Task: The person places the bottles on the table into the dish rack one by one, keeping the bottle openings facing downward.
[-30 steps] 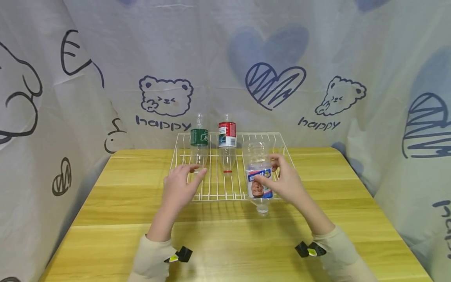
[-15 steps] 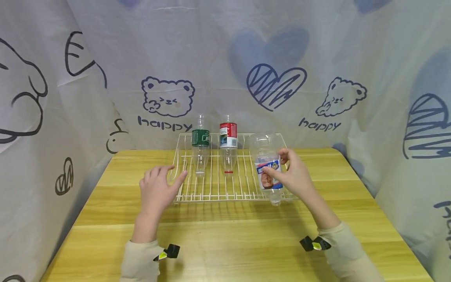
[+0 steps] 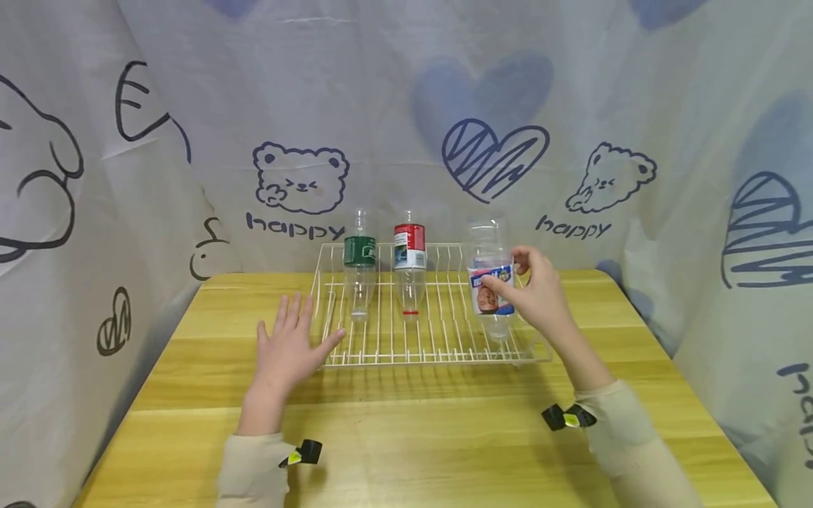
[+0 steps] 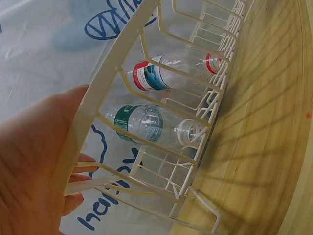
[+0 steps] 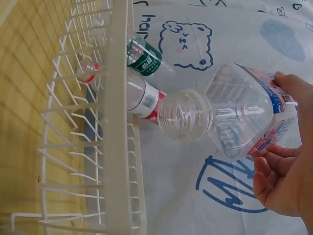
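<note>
My right hand [image 3: 540, 300] grips a clear plastic bottle [image 3: 492, 293] by its blue and white label, thumb on the near side. The bottle is neck down over the right part of a white wire rack [image 3: 438, 362]. In the right wrist view its open, threaded mouth [image 5: 186, 116] shows close to the rack's rail. My left hand [image 3: 286, 356] has its fingers spread at the rack's left front corner; in the left wrist view it lies right at the rail. Upside down in the rack stand a green-labelled bottle [image 3: 360, 252] and a red-and-white-labelled bottle [image 3: 409, 247].
The rack stands near the back of a wooden table [image 3: 413, 437]. Behind and at both sides hangs a pale curtain [image 3: 394, 106] with bear and heart drawings. A black device [image 3: 568, 418] sits at each sleeve cuff.
My right hand has carried the bottle rightward and back, farther over the rack. My left hand has moved left from the green-labelled bottle to the rack's corner and spread its fingers.
</note>
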Demonstrator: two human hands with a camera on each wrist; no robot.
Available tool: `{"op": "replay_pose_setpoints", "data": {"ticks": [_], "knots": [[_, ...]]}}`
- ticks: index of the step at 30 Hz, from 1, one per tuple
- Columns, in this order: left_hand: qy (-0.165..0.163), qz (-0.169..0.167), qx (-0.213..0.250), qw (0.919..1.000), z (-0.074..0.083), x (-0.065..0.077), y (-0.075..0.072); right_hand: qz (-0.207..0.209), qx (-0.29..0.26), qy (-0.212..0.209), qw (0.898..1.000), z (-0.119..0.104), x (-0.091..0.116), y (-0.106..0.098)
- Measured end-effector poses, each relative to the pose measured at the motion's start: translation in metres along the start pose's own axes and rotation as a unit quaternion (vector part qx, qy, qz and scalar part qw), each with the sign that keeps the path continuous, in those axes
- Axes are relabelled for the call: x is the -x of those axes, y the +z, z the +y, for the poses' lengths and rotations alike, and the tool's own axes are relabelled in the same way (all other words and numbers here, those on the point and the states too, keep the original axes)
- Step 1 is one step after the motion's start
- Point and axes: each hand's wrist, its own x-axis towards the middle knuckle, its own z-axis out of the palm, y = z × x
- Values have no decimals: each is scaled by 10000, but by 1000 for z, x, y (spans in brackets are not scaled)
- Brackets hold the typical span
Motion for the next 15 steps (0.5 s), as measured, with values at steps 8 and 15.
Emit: {"op": "replay_pose_setpoints", "data": {"ticks": [8, 15], "knots": [[-36, -207, 210, 9996, -1, -1, 4, 264, 119, -121, 9995, -1, -22, 3], [-41, -329, 285, 9990, -1, 0, 4, 590, 153, -164, 9980, 0, -40, 13]]}}
